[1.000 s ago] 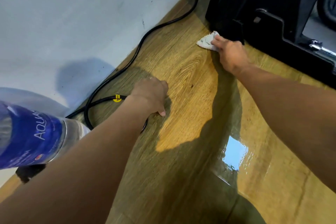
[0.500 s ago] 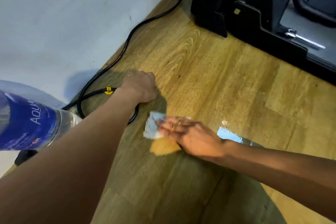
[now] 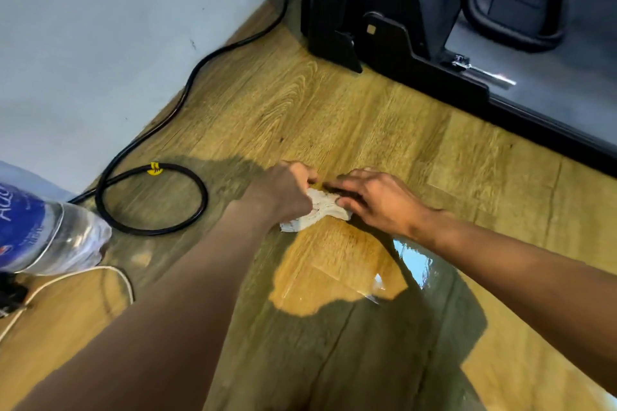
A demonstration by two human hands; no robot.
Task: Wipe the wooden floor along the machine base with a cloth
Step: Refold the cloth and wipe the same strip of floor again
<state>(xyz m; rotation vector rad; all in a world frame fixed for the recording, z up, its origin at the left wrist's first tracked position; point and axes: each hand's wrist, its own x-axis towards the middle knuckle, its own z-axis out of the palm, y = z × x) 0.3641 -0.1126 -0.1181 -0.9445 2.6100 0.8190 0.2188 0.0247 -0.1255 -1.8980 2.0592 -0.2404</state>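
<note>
Nearest the camera, both forearms are reaching forward over the wooden floor [image 3: 350, 130], casting a wide shadow, and a glossy patch [image 3: 412, 260] is reflecting light just under the right arm. Whether that shine is moisture I cannot tell. Beyond it the two hands are meeting on the white cloth [image 3: 320, 207]: the left hand [image 3: 283, 190] is gripping one side with curled fingers while the right hand [image 3: 377, 200] is pinching the other, and the crumpled cloth is hanging between them, touching or almost touching the boards. The hands seem to be regathering or refolding it rather than wiping.

The cloth is lying well apart from the black machine base [image 3: 400, 53], so the strip of floor along that base is probably waiting for more passes; no wiped trace is showing there.

To the left, a plastic water bottle [image 3: 50, 237] is lying on its side near a thin white cord [image 3: 83, 272]. A black cable [image 3: 150, 200] is looping beside it, bound by a yellow tie [image 3: 154, 168], and running along the pale wall [image 3: 100, 27] towards the machine.
</note>
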